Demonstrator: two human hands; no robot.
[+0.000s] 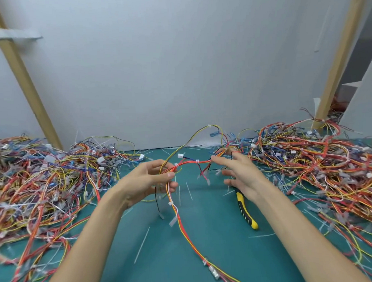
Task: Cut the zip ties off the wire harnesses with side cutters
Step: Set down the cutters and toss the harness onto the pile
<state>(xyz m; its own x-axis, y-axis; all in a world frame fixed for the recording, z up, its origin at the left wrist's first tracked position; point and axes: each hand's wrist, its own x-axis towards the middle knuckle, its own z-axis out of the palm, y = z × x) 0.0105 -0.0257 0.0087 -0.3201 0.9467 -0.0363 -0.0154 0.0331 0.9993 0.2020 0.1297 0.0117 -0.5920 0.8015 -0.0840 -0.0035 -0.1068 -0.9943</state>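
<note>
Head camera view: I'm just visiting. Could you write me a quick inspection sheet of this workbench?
Surface: green mat, showing mainly in the middle.
Job's things: wire harness lifted above the mat, white zip ties still on it; yellow-and-black side cutters lying on the mat, partly hidden by the right hand.
Clutter: cut zip tie tails scattered over the mat.
Hands: left hand grips the harness; right hand open, fingers spread, blurred, beside the harness.
Cables: tangled wire piles at left and right.
Surroundings: pale wall; slanted wooden posts at both sides.
</note>
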